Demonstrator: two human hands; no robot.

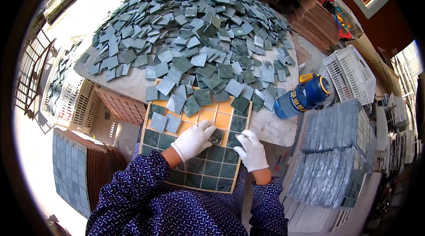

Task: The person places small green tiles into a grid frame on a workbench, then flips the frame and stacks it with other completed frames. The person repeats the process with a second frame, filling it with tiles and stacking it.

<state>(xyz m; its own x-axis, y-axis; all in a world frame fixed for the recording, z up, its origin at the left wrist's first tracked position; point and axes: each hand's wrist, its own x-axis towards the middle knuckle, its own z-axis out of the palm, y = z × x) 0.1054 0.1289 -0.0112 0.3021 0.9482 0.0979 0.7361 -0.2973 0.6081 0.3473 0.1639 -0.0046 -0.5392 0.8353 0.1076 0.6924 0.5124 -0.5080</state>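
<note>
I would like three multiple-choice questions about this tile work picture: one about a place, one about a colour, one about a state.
1. Where does the blue bottle lie?
A. to the right of the tile pile
B. inside the white crate
C. on the grid tray

2. What colour are the empty cells of the grid tray?
A. red
B. yellow-orange
C. white

3. What is the left hand doing?
A. resting flat and empty
B. gripping the bottle
C. holding a dark tile

Answers: 1 A, it lies on its side beside the tile pile; 2 B, bare cells show yellow-orange; 3 C, gloved fingers pinch the tile over the tray.
</note>
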